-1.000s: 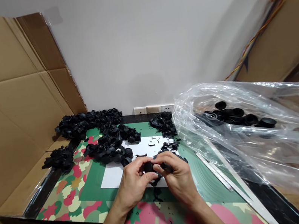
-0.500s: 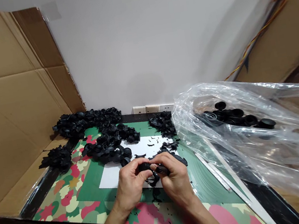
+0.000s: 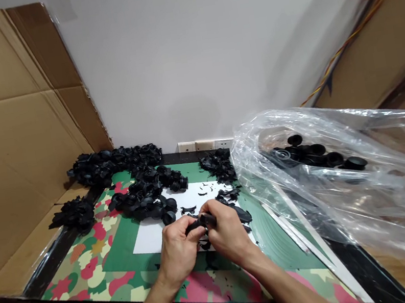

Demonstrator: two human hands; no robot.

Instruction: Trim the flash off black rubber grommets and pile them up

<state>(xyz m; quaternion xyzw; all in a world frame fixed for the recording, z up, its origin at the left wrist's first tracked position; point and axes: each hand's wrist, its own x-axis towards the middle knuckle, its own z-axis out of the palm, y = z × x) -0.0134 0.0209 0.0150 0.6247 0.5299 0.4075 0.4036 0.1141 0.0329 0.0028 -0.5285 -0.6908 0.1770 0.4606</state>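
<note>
Head: black piece (image 3: 208,220) (partly hidden) in left and right fingers (image 3: 196,233) (image 3: 212,205)

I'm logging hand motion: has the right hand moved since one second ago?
Yes: judged against the white sheet, the right hand has shifted a little to the left.

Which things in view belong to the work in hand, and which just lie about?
Seemingly job-related: left hand; right hand; black piece they hold; black scraps; piled parts; white paper; probably bagged parts.
Seemingly idle: white strips; cardboard; twisted wires.
</note>
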